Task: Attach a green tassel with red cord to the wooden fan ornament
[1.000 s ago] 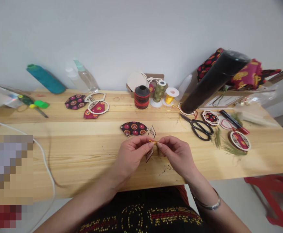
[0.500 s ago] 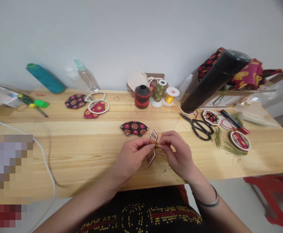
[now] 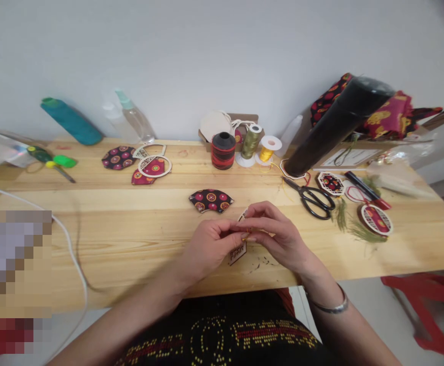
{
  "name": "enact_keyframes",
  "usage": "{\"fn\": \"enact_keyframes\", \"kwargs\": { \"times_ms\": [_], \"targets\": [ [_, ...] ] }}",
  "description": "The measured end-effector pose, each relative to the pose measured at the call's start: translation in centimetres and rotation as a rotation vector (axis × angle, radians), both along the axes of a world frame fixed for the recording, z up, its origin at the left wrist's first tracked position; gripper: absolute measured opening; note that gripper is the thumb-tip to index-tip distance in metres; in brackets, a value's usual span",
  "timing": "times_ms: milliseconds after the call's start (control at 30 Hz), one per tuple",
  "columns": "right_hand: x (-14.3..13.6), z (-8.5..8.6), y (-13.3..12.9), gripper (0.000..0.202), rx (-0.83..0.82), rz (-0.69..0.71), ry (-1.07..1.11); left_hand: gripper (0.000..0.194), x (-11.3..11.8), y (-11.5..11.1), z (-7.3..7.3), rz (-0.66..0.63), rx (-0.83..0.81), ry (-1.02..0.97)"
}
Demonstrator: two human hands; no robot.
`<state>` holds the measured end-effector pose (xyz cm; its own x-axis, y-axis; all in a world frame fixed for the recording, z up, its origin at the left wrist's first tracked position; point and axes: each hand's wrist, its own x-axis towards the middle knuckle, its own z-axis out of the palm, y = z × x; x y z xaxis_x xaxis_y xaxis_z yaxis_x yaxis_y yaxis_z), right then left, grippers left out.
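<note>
My left hand (image 3: pixel 212 249) and my right hand (image 3: pixel 277 234) meet above the wooden table near its front edge, fingertips touching. Between them they pinch a short bit of yellow cord, mostly hidden by the fingers. A small cut-out frame piece (image 3: pixel 238 253) shows below the fingertips, its upper corner poking out above them. Just behind lies a fan-shaped patch of black fabric with red and orange circles (image 3: pixel 211 201). Black scissors (image 3: pixel 313 199) rest to the right of my hands.
Along the wall stand a red-black thread spool (image 3: pixel 223 151), a green spool (image 3: pixel 251 145), a yellow spool (image 3: pixel 268 151) and a black cylinder (image 3: pixel 336 127). Finished ornaments (image 3: pixel 376 219) lie right. A white cable (image 3: pixel 71 251) crosses the left side. A red stool (image 3: pixel 423 310) stands front right.
My right hand's fingers have moved left over my left fingertips, covering more of the frame piece and the cord.
</note>
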<state>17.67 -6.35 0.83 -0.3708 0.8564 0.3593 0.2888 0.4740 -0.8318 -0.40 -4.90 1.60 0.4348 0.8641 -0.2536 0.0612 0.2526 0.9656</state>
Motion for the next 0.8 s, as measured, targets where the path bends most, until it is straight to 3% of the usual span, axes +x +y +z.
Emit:
{"fn": "enact_keyframes", "kwargs": {
  "times_ms": [233, 500, 800],
  "targets": [
    [-0.1, -0.3, -0.2, 0.017, 0.05, -0.107, 0.091, 0.012, 0.2, 0.0, 0.2, 0.012, -0.063, -0.041],
    [-0.6, -0.9, -0.6, 0.017, 0.126, -0.31, 0.14, 0.011, 0.4, 0.0, 0.5, 0.061, 0.007, 0.016],
    [-1.9, -0.4, -1.5, 0.01, 0.251, -0.515, -0.029, 0.009, 0.6, -0.1, 0.7, 0.135, 0.107, 0.053]
  ]
}}
